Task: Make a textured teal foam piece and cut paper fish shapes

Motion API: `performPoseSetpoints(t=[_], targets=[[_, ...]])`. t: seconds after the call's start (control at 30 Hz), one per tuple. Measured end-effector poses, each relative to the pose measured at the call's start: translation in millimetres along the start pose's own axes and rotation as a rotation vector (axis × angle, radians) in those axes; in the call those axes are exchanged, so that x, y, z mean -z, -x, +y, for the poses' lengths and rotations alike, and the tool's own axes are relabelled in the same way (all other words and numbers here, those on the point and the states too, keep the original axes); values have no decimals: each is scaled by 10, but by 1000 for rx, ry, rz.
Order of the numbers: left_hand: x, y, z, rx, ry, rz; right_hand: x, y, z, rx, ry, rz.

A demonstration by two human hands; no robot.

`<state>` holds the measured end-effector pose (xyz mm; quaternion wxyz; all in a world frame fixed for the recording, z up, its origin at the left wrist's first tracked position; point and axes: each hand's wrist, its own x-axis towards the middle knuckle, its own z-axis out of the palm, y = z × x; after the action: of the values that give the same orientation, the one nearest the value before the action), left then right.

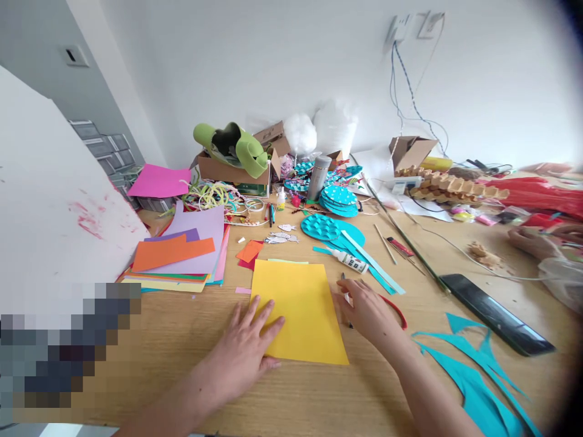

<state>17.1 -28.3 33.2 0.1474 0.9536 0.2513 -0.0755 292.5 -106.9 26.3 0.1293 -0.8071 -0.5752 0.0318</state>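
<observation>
A yellow sheet of paper (296, 312) lies flat in front of me. My left hand (248, 334) rests on its lower left part, fingers spread and palm down. Just off the paper's right edge is my right hand (364, 306), its fingers curled over a slim dark pen (350, 326) that lies along that edge; the hand covers the pen's middle. A red-handled tool (399, 311), perhaps scissors, shows partly from behind the right hand. Above it lies a white glue bottle (353, 261) beside pale blue strips.
Coloured paper (173, 252) is stacked at left. Blue discs (321, 227), a grey flask (319, 177) and a craft-filled box (234, 170) stand at the back. A phone (496, 312) and blue scraps (473, 376) lie at right. Another person's hand (535, 243) shows at far right.
</observation>
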Motion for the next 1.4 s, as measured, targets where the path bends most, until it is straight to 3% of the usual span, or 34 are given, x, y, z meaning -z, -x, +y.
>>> performPoseSetpoints(t=[0.23, 0.37, 0.5, 0.73, 0.87, 1.0, 1.13, 1.23, 1.4], targets=[[-9, 48, -16, -1, -6, 21, 1, -317, -248, 85, 99, -50], [3, 78, -40, -12, -8, 28, -104, -335, -336, 254, 31, 39], [69, 65, -46, -51, -22, 56, -232, -305, -377, 353, -59, -11], [242, -386, 122, -167, -74, 246, -271, -325, -361, 349, -49, -68], [79, -670, 169, -155, -68, 321, -297, -298, -355, 346, -13, -72], [-116, -731, 136, -177, -122, 397, -254, -327, -323, 333, 9, -152], [-155, -702, 122, -167, -129, 431, 4, -631, -435, 336, 21, -317], [-166, -706, 119, -164, -147, 430, 171, -1034, -704, 408, 2, -270], [-216, -715, 100, -161, -147, 429, 60, -1618, -1230, 669, 207, -240]])
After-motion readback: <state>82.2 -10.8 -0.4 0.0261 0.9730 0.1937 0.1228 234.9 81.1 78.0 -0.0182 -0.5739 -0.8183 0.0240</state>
